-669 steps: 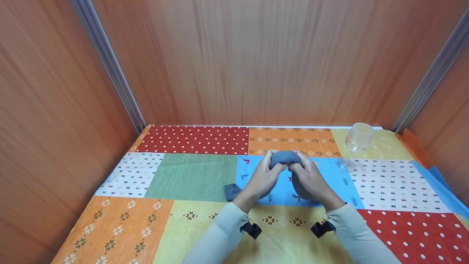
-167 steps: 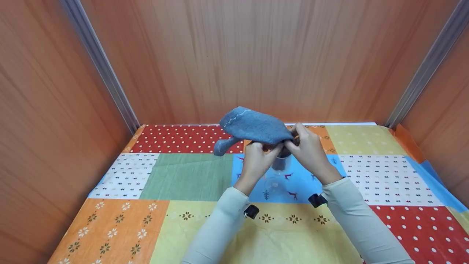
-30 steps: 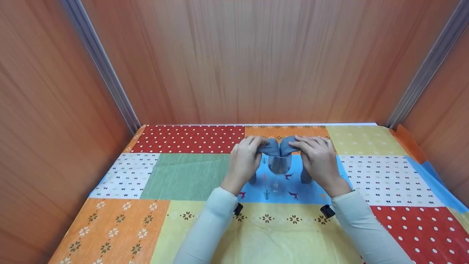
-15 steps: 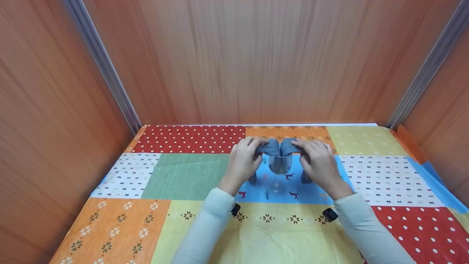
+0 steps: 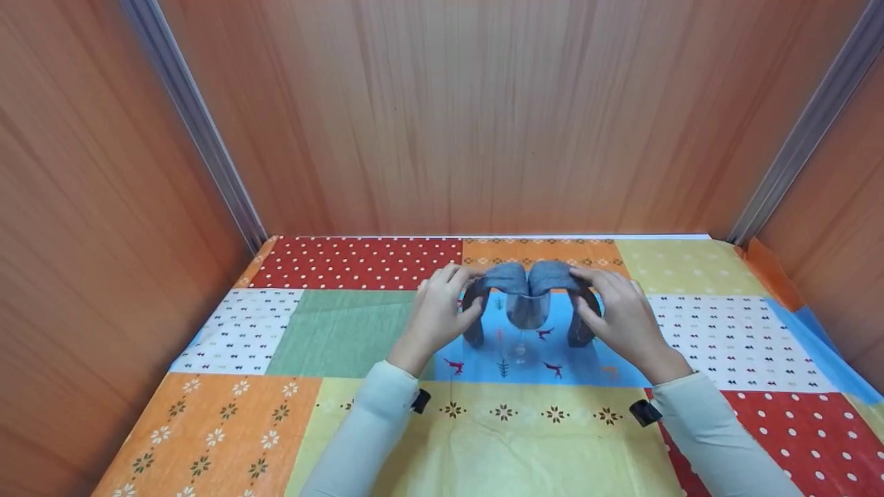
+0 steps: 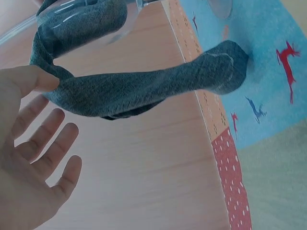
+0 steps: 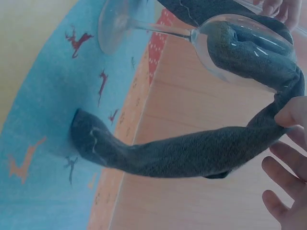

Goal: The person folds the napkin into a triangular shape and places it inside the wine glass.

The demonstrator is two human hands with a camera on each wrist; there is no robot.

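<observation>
A wine glass (image 5: 528,312) stands upright, with the middle of a grey-blue cloth napkin (image 5: 507,278) tucked into its bowl. The napkin arches over the rim and hangs down on both sides, its stitched ends reaching the tablecloth. My left hand (image 5: 440,309) is beside the left drape, fingers loosely spread; in the left wrist view a digit overlaps the fabric. On the other side, my right hand (image 5: 621,317) has its fingertips at the right drape's upper bend, the other fingers apart from it. In the right wrist view the rolled cloth (image 7: 249,52) shows through the glass.
A patchwork tablecloth (image 5: 359,331) covers the table. Wood-grain panels (image 5: 442,117) rise behind it and at both sides, joined by metal corner posts (image 5: 200,131). A loose orange and blue cloth edge (image 5: 773,273) lies along the right panel.
Earlier, the hands bent the cloth in the air, then worked it into the glass. Over the last second both hands have drawn outward, exposing more of the two drapes; the glass stays put.
</observation>
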